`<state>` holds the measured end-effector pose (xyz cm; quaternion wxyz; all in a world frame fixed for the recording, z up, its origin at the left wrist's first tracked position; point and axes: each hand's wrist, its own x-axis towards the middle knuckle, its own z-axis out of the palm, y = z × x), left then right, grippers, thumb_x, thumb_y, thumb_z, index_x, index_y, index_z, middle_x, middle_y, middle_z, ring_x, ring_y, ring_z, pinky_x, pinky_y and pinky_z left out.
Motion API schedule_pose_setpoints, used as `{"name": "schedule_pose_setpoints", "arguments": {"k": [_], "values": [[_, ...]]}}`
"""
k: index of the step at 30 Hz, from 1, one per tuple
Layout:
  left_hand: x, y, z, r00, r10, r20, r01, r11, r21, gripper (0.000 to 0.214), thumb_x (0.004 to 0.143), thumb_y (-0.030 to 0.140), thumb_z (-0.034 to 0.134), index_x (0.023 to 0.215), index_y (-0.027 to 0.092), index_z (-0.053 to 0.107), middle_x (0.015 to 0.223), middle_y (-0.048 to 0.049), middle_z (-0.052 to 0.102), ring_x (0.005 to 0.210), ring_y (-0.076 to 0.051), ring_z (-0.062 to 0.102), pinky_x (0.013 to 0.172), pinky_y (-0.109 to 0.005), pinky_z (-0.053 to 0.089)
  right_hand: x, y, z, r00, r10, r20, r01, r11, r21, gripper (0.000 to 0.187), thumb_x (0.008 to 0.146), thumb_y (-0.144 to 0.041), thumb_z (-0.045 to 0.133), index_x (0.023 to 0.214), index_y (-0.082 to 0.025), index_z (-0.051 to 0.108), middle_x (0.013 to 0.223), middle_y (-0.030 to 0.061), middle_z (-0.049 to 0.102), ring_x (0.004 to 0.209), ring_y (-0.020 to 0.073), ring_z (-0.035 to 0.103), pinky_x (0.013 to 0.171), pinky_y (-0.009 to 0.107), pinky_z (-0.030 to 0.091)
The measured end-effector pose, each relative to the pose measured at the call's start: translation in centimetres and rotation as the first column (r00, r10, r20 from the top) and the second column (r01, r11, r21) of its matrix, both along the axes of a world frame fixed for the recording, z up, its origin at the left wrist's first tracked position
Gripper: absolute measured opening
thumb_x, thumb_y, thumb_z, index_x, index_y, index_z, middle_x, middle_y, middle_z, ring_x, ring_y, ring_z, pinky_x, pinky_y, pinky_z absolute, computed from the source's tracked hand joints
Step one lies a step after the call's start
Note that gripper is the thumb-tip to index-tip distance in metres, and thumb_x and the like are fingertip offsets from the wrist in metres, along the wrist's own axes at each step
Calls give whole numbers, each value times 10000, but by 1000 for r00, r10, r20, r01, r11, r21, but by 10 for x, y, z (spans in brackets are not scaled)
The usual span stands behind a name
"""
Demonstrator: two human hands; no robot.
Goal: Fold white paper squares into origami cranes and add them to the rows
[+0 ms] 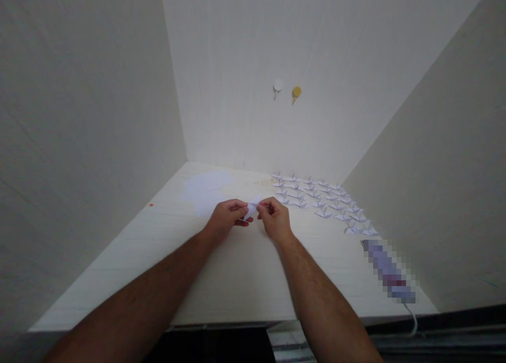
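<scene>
Between my two hands, above the middle of the white table, is a small folded piece of white paper point(252, 209). My left hand point(229, 214) pinches its left side between thumb and forefinger, the other fingers curled below. At the right side, the thumb and fingertips of my right hand point(274, 214) grip the same paper. Its exact folds are too small to make out. Behind and to the right stand several folded paper cranes point(312, 192) in rows. White paper sheets point(209, 186) lie spread at the back left, beyond my left hand.
Walls enclose the table point(233, 284) at the left, back and right. A blurred-out device point(389, 271) with a white cable point(414, 323) lies near the right edge. A white hook point(278, 86) and a yellow hook point(296, 92) are on the back wall. A small red spot point(151, 205) shows at left.
</scene>
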<state>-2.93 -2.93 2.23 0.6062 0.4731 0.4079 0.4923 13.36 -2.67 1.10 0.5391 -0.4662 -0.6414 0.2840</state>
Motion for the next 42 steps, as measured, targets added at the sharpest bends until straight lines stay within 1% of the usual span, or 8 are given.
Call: {"name": "schedule_pose_setpoints", "arguments": {"k": [5, 10, 16, 20, 24, 30, 36, 42], "values": [[1, -1, 0, 999, -37, 14, 37, 999, -22, 304, 613, 370, 793, 757, 152, 637, 744, -49, 688, 654, -193, 677, 595, -311, 540, -1, 0, 0, 1000, 7, -24, -7, 1000, -24, 127, 804, -316, 576, 833, -213, 509, 604, -44, 580, 513, 127, 618, 478, 216, 449], [-1, 0, -1, 998, -60, 20, 60, 998, -16, 306, 624, 377, 789, 756, 155, 624, 769, -53, 692, 699, -197, 680, 603, -308, 540, 1, -1, 1, 997, 36, 65, -39, 998, 43, 137, 823, -279, 523, 897, -202, 609, 683, -8, 642, 564, 127, 632, 528, 235, 477], [-2, 2, -4, 996, -58, 62, 57, 998, 18, 249, 629, 336, 787, 708, 158, 632, 737, -30, 681, 688, -166, 647, 646, -323, 556, 1, -4, 4, 990, 72, 122, -77, 996, 39, 200, 769, -269, 609, 951, -206, 661, 726, 9, 681, 560, 120, 597, 506, 227, 449], [-3, 3, -5, 994, -52, 91, 51, 999, 18, 226, 629, 305, 793, 702, 152, 643, 719, -16, 667, 665, -144, 622, 656, -322, 562, -1, -3, 3, 992, 68, 110, -73, 996, 48, 173, 732, -292, 666, 880, -202, 652, 770, 18, 683, 587, 117, 592, 503, 218, 431], [-2, 3, -4, 993, -53, 108, 52, 999, 12, 223, 624, 290, 798, 687, 143, 643, 721, -23, 663, 668, -143, 616, 654, -320, 566, -1, -2, 3, 994, 75, 81, -76, 997, 11, 132, 750, -311, 648, 782, -193, 598, 717, 6, 662, 592, 119, 596, 503, 211, 420], [0, 3, -5, 992, -43, 122, 43, 999, 0, 243, 598, 293, 816, 654, 133, 642, 673, -17, 642, 632, -136, 606, 664, -329, 572, 1, 1, -3, 993, 47, 105, -45, 999, -20, 144, 761, -271, 609, 882, -195, 628, 661, -23, 606, 504, 95, 503, 473, 206, 383], [1, 5, -8, 992, -36, 118, 36, 999, 5, 272, 598, 322, 814, 670, 115, 654, 675, -21, 653, 630, -134, 615, 664, -320, 572, 1, 3, -3, 994, 79, 71, -83, 995, 59, 105, 738, -229, 629, 831, -201, 666, 891, 23, 657, 737, 126, 571, 559, 213, 425], [2, 6, -10, 1000, -7, -26, 9, 997, 75, 270, 658, 354, 757, 757, 111, 694, 681, -23, 676, 615, -144, 639, 698, -327, 565, 0, 3, -1, 987, 146, 71, -149, 988, 40, 43, 718, -239, 679, 748, -212, 693, 885, 19, 641, 789, 138, 584, 578, 221, 427]]}}
